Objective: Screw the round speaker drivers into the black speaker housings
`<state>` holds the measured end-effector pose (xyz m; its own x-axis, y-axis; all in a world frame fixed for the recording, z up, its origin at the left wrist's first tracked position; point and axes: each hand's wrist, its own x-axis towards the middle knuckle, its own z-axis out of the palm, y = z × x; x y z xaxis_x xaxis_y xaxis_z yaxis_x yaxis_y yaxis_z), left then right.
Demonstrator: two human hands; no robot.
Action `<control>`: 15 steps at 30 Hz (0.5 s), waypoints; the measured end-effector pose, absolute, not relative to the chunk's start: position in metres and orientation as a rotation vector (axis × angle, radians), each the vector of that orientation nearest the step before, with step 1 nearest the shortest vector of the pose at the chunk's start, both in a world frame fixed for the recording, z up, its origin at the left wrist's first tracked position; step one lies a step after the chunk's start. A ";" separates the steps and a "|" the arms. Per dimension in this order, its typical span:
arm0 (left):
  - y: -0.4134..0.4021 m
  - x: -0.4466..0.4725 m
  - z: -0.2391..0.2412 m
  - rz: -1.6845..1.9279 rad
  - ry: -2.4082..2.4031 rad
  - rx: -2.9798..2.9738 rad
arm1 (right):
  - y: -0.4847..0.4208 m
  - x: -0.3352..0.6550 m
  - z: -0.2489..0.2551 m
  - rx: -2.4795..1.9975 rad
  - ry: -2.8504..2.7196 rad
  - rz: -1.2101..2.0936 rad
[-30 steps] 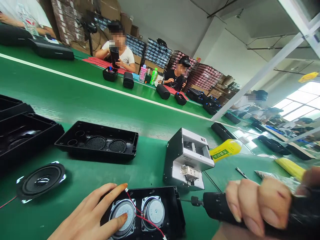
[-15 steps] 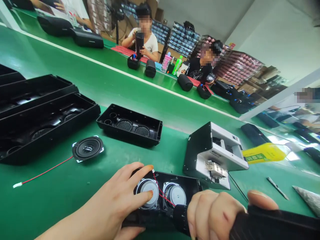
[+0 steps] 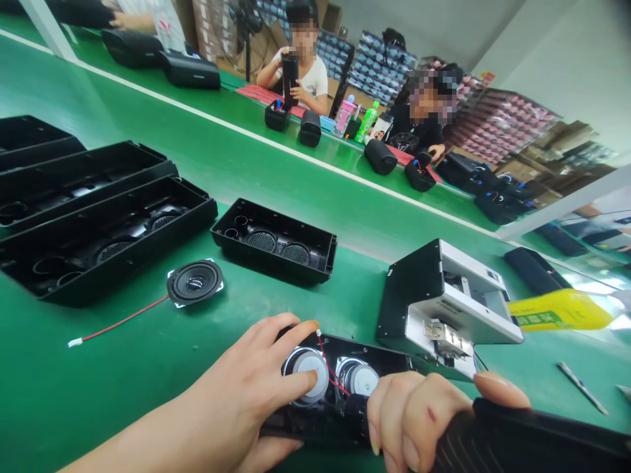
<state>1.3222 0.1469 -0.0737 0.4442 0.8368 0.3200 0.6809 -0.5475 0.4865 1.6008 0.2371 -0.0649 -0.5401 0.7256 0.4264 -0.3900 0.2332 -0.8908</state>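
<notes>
A black speaker housing (image 3: 392, 353) lies under both hands on the green bench. Inside it sit two round speaker drivers, the left driver (image 3: 319, 376) and the right driver (image 3: 365, 378), magnets up, with red wires (image 3: 331, 373) across them. My left hand (image 3: 261, 374) grips the housing, one fingertip on the left driver's magnet and others at the far wall by a white plug. In my right hand (image 3: 414, 417) is a black electric screwdriver (image 3: 532, 430), its nose low beside the right driver. The screwdriver's tip is hidden.
An open black housing (image 3: 276, 263) and a loose speaker driver (image 3: 194, 284) with a red lead lie beyond my left hand. Larger housings (image 3: 118, 256) stand at left. A black-and-white machine (image 3: 424, 302), yellow bottle (image 3: 562, 310) and pen (image 3: 582, 387) are right. Co-workers sit across the bench.
The view has swung slightly left, so most things appear farther right. My right hand with the screwdriver has come a little closer to the right driver. My left hand keeps its hold.
</notes>
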 end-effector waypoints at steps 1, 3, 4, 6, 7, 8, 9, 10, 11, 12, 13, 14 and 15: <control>0.146 1.322 -0.074 0.779 1.301 2.409 | 0.238 1.595 -0.059 -0.232 -1.583 1.594; 0.145 1.322 -0.074 0.779 1.290 2.400 | 0.236 1.581 -0.050 -0.150 -1.587 1.734; 0.145 1.322 -0.073 0.778 1.283 2.398 | 0.233 1.575 -0.047 -0.140 -1.590 1.766; 0.145 1.322 -0.072 0.766 1.277 2.400 | 0.225 1.564 -0.045 -0.143 -1.591 1.731; 0.145 1.322 -0.070 0.764 1.274 2.406 | 0.220 1.561 -0.045 -0.157 -1.583 1.664; 0.146 1.321 -0.068 0.761 1.267 2.416 | 0.216 1.558 -0.045 -0.162 -1.567 1.588; 0.147 1.321 -0.067 0.753 1.260 2.426 | 0.212 1.557 -0.045 -0.167 -1.549 1.510; 0.148 1.320 -0.065 0.740 1.254 2.435 | 0.210 1.557 -0.044 -0.164 -1.548 1.449; 0.148 1.320 -0.064 0.728 1.252 2.442 | 0.210 1.557 -0.042 -0.159 -1.589 1.429; 0.149 1.320 -0.064 0.728 1.250 2.449 | 0.211 1.558 -0.038 -0.155 -1.650 1.440; 0.149 1.321 -0.064 0.734 1.254 2.449 | 0.212 1.559 -0.033 -0.165 -1.728 1.480; 0.149 1.321 -0.065 0.751 1.260 2.444 | 0.214 1.559 -0.028 -0.190 -1.812 1.536; 0.149 1.322 -0.066 0.774 1.268 2.434 | 0.215 1.558 -0.025 -0.248 -1.832 1.546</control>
<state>1.3224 0.1485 -0.0665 0.4685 0.8208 0.3267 0.6656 -0.5711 0.4804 1.5579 0.2148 -0.0247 -0.7254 0.5653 0.3926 -0.2920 0.2638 -0.9193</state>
